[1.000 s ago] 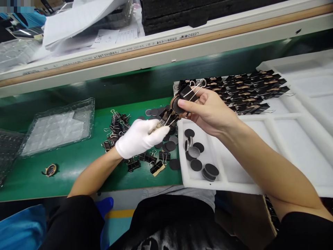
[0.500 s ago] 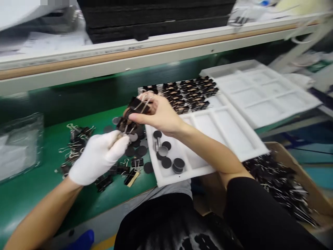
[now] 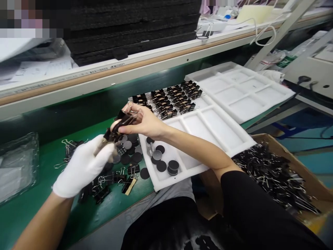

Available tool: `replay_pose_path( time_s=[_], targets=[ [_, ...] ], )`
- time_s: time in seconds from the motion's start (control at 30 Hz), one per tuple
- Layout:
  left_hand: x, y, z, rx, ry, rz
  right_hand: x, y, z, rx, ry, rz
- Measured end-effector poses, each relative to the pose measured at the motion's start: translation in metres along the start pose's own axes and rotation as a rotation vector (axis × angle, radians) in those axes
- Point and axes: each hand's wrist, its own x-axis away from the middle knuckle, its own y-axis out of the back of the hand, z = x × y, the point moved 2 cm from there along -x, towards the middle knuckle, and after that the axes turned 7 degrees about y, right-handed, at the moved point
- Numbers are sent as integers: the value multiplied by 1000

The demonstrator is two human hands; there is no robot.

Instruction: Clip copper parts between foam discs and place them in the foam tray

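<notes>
My left hand point(image 3: 79, 168), in a white glove, is closed on a blurred black binder clip point(image 3: 107, 136). My bare right hand point(image 3: 147, 123) pinches another black binder clip point(image 3: 123, 118) by its wire handles, right against the first one. A pale round edge shows between the two clips; their exact contact is blurred. Beneath the hands lie several dark round discs point(image 3: 136, 158) and loose binder clips point(image 3: 101, 194) on the green table. More discs point(image 3: 161, 166) sit in a near compartment of the white tray point(image 3: 187, 172), partly under my right forearm.
Rows of binder clips point(image 3: 169, 100) fill the tray's far end. A second white tray point(image 3: 247, 81) lies beyond it. At right stands a cardboard box point(image 3: 309, 173) full of clips. A clear plastic package point(image 3: 20, 152) lies at left; a shelf edge point(image 3: 145, 53) crosses behind.
The camera view has turned, so the scene sits farther left. Both hands stay together, and the clip in my right hand has tilted and come closer against the one in my left.
</notes>
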Motion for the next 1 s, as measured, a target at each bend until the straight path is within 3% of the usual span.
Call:
replay_pose_path(
  time_s=[0.1,0.17,0.27,0.37,0.43,0.5,0.67,0.87,1.0],
  targets=[
    [2,-10,-7,350,154,330,-1,3,8,28,146,170],
    [3,-17,-9,550,245,450,-1,7,16,89,226,286],
    [0,-17,-6,565,170,301,-3,21,27,300,206,348],
    [0,-10,-2,271,6,92,-7,43,30,368,-96,300],
    [2,-7,-1,56,-43,15,-8,52,30,346,-291,200],
    [2,-7,-1,-99,-71,-44,-6,52,33,331,-395,157],
    [2,-13,-3,-163,-142,-121,2,19,39,540,-329,342],
    [0,-18,6,63,-76,-162,6,4,27,640,-277,200],
    [5,-22,3,-79,-112,-100,4,14,31,629,-352,229]
  ],
)
